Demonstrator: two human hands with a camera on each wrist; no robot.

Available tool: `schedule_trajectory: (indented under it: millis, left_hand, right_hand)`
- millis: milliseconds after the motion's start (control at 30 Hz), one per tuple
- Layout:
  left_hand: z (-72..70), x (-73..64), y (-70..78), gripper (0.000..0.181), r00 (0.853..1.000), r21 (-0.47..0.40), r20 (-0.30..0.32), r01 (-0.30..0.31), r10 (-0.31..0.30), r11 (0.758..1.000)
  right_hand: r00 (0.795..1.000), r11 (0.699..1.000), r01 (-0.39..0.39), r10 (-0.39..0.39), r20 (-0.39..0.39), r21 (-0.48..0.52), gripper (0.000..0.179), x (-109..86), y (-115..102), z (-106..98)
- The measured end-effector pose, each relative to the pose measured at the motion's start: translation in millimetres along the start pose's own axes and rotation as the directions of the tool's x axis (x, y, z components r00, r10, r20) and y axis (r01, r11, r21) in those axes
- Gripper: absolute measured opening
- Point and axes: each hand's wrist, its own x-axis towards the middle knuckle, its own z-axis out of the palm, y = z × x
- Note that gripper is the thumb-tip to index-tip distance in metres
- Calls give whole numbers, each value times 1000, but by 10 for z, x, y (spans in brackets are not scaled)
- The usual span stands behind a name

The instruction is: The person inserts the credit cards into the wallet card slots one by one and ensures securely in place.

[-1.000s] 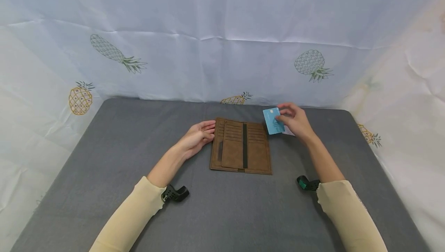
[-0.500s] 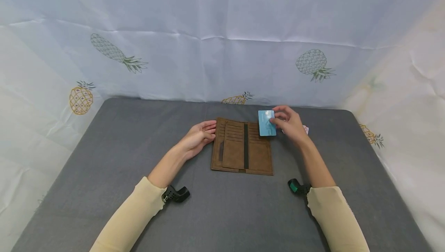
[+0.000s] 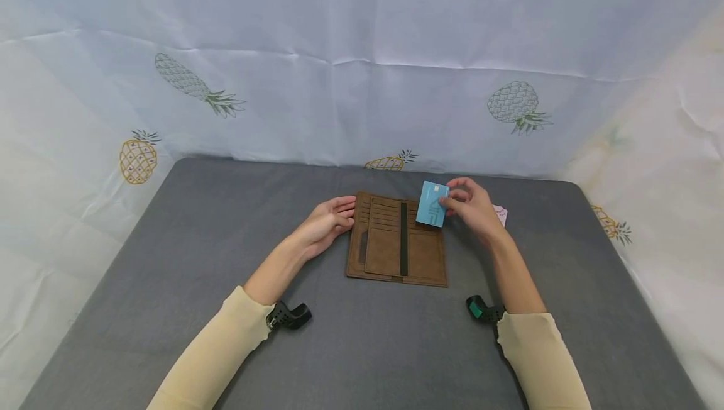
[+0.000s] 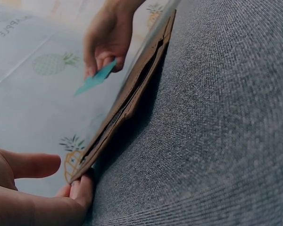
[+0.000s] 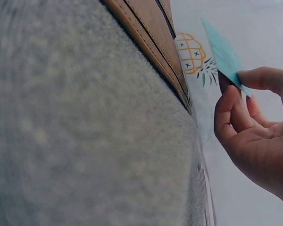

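A brown wallet [image 3: 384, 251] lies unfolded on the grey table, its card slots and a dark band facing up. At its left edge rests my left hand [image 3: 325, 226]; the left wrist view shows fingertips [image 4: 84, 188] against the wallet's corner while the thumb stands apart from it. Between thumb and fingers my right hand [image 3: 474, 212] pinches a light blue bank card [image 3: 432, 204], chip toward the top. The card is tilted and held up over the wallet's upper right slots, which it partly hides. In the right wrist view, the card [image 5: 221, 54] appears raised above the wallet's level.
Behind my right hand a pink printed piece [image 3: 500, 214] lies on the table [image 3: 362, 347], mostly hidden. A white cloth with pineapple prints [image 3: 339, 108] hangs along the back and both sides. Black wrist mounts [image 3: 291, 315] jut inward from both forearms.
My right hand has brought the card leftward from beside the wallet to over its upper right part, uncovering some of the pink piece. My left hand stays at the wallet's left edge.
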Motion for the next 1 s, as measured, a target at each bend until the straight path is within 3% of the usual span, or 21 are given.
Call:
schedule_trajectory:
  millis: [433,1000]
  left_hand:
    - [16,-24,30,76,1000,0,-6,-1,1,1000]
    - [13,-14,27,76,1000,-5,-7,16,-16,1000]
  right_hand:
    - [994,999,-19,24,104,-46,44,5,18,-3]
    - [980,993,20,3,197,-115,40,19,98,-8]
